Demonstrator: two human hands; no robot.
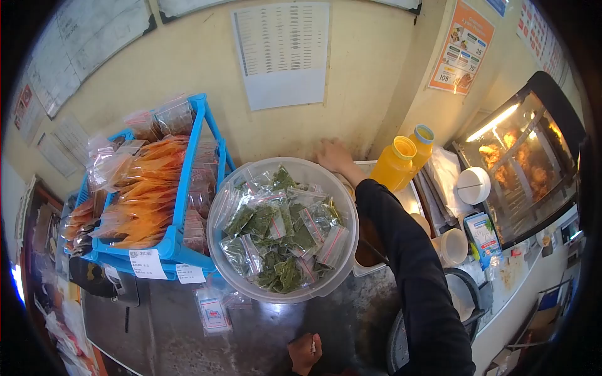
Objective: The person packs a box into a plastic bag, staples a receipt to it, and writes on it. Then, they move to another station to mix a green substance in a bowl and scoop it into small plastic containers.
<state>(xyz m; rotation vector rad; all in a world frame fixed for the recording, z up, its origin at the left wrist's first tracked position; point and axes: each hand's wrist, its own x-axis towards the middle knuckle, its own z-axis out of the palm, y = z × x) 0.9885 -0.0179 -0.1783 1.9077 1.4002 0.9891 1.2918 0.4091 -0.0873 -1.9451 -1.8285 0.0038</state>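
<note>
A round translucent plastic tub stands on the dark counter, heaped with small zip bags of green leafy flakes. My right arm, in a black sleeve, stretches past the tub's right side. At the far rim, against the wall, is my right hand; its fingers are partly hidden behind the tub. Near the counter's front edge, my left hand is closed in a fist with the thumb on top; whatever it holds, if anything, I cannot tell. A small printed sachet lies between the tub and the front edge.
A blue rack of orange packets and other bags stands left. Two yellow bottles, a metal tray, white cups and a glass-fronted display of fried food are on the right. Below my sleeve is a dark round container.
</note>
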